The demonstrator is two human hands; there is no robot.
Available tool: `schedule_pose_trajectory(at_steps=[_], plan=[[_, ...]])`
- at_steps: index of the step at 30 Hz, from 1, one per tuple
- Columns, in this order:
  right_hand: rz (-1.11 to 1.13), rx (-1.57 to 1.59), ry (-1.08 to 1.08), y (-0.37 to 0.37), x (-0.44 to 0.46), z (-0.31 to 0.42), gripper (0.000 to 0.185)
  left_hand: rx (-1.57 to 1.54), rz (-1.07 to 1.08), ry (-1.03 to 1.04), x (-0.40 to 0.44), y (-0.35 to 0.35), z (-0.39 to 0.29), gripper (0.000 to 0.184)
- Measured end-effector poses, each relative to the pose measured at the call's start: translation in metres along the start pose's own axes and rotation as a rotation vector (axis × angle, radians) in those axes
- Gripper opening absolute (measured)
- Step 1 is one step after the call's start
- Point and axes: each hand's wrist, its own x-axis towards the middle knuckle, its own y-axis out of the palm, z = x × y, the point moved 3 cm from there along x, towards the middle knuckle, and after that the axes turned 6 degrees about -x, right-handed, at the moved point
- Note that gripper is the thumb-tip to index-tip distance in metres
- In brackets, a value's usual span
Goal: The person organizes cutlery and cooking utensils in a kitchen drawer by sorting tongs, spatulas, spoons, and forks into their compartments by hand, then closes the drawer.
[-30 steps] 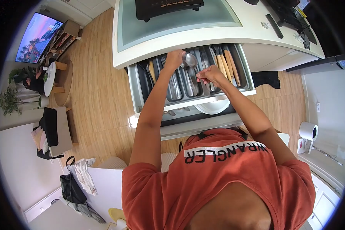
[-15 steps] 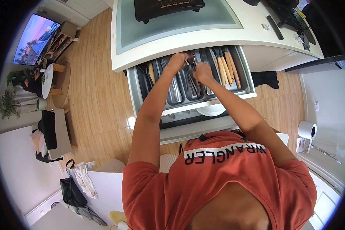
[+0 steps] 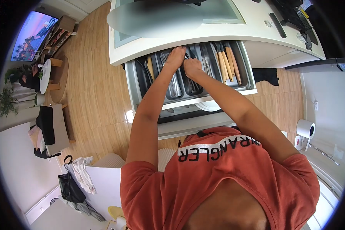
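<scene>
An open drawer (image 3: 250, 91) holds a grey cutlery tray with long compartments. Over its middle, my left hand (image 3: 176, 56) is closed at the top of the spoon compartment, its fingertips hidden. Right beside it, my right hand (image 3: 193, 68) is closed too, above the spoons (image 3: 193, 87); what its fingers hold is hidden. Forks (image 3: 174, 87) lie in the compartment to the left. Knives (image 3: 206, 63) lie to the right of my right hand, then several wooden-handled utensils (image 3: 234, 65). Black utensils (image 3: 143, 78) fill the far left compartment.
Below the cutlery drawer, a lower drawer (image 3: 195, 125) stands open with white plates (image 3: 209, 106) in it. The white counter (image 3: 257, 28) runs behind, bearing a black remote-like object (image 3: 277, 25). At the far left, a person in black (image 3: 30, 81) is near a round white table (image 3: 46, 76).
My right hand has moved left and down over the spoon compartment, beside my left hand. The spoon heads seen between my hands earlier are now hidden. A blurred pale shape has appeared over the counter.
</scene>
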Motion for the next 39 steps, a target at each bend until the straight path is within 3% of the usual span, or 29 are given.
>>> schedule_pose_trajectory(at_steps=[3,9,11,14,18,20,26,37,39], plan=[[0.057,0.031,0.027,0.009,0.002,0.000,0.021,0.022,0.130,-0.072,0.002,0.000,0.000,0.017],[0.079,0.279,0.153,0.004,-0.003,-0.009,0.022,-0.034,0.122,-0.051,0.004,0.000,0.004,0.018],[0.025,0.255,0.044,-0.003,-0.010,-0.009,0.021,-0.020,0.096,-0.030,0.002,0.000,0.002,0.016],[-0.098,0.174,-0.090,0.001,-0.016,-0.019,0.015,-0.003,0.014,-0.022,-0.002,0.007,0.009,0.028],[-0.098,0.262,-0.084,0.003,-0.044,-0.038,0.013,-0.071,-0.078,0.016,-0.005,0.007,0.016,0.040],[-0.124,0.473,-0.091,-0.002,-0.066,-0.037,0.011,-0.116,-0.050,-0.013,-0.003,0.007,0.013,0.037],[-0.264,0.708,-0.089,0.003,-0.092,-0.050,0.008,-0.210,0.047,-0.088,0.012,0.012,0.017,0.025],[-0.313,0.698,-0.021,0.010,-0.102,-0.070,0.008,-0.411,0.046,-0.016,0.018,0.015,0.020,0.018],[-0.360,0.674,-0.032,0.011,-0.101,-0.066,0.009,-0.382,0.124,-0.091,0.017,0.016,0.016,0.022]])
